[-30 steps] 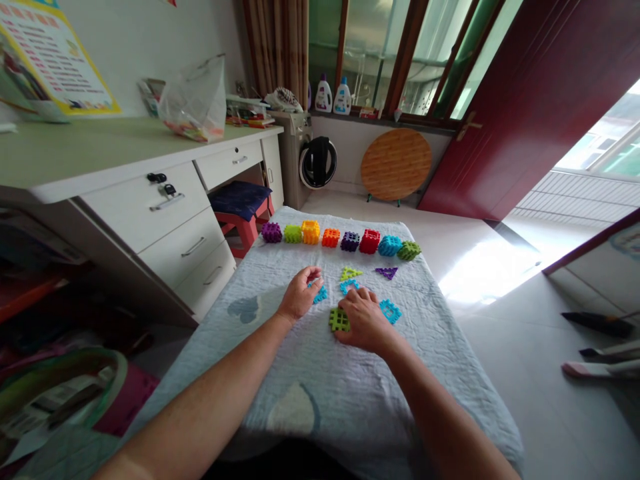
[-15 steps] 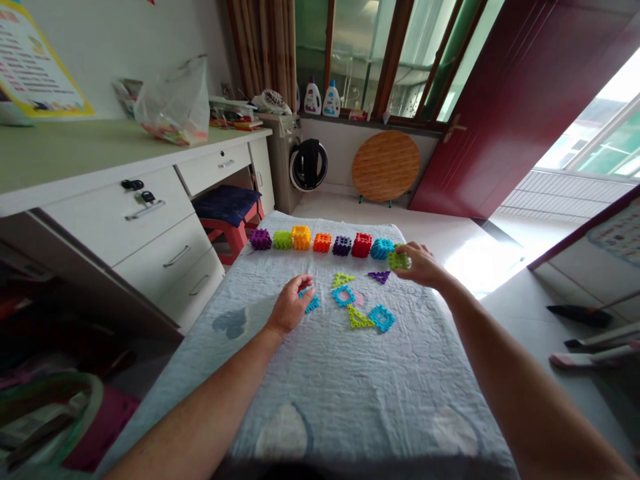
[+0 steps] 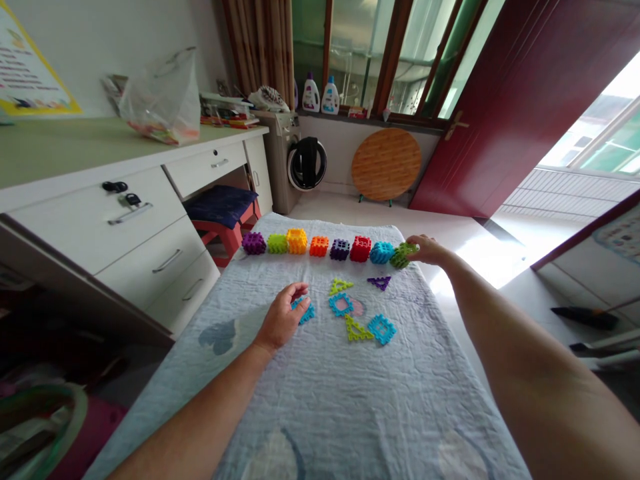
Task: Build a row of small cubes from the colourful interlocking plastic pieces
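My right hand (image 3: 426, 249) has its fingers on a green block cube (image 3: 401, 256) at the right end of a row of plastic block cubes. Immediately left of that cube stands a blue cube (image 3: 382, 252), then a red one (image 3: 361, 249). With fingers curled, my left hand (image 3: 284, 315) holds a flat blue interlocking piece (image 3: 306, 312) low at the cloth, partly covered by the thumb. Between the hands lie a blue square frame (image 3: 341, 305), a blue window-like square (image 3: 382, 329), two green triangles (image 3: 358, 329) and a purple triangle (image 3: 379, 283).
The row continues left with dark purple (image 3: 340, 249), orange (image 3: 319, 246), yellow (image 3: 297, 241), green (image 3: 277, 244) and purple (image 3: 254, 243) cubes. A pale blue cloth (image 3: 320, 400) covers the table. A stool (image 3: 223, 210) and white drawers (image 3: 145, 227) stand at left.
My right hand has set the green cube down at the row's right end and shifted slightly right and up around it. My left hand still has the blue piece.
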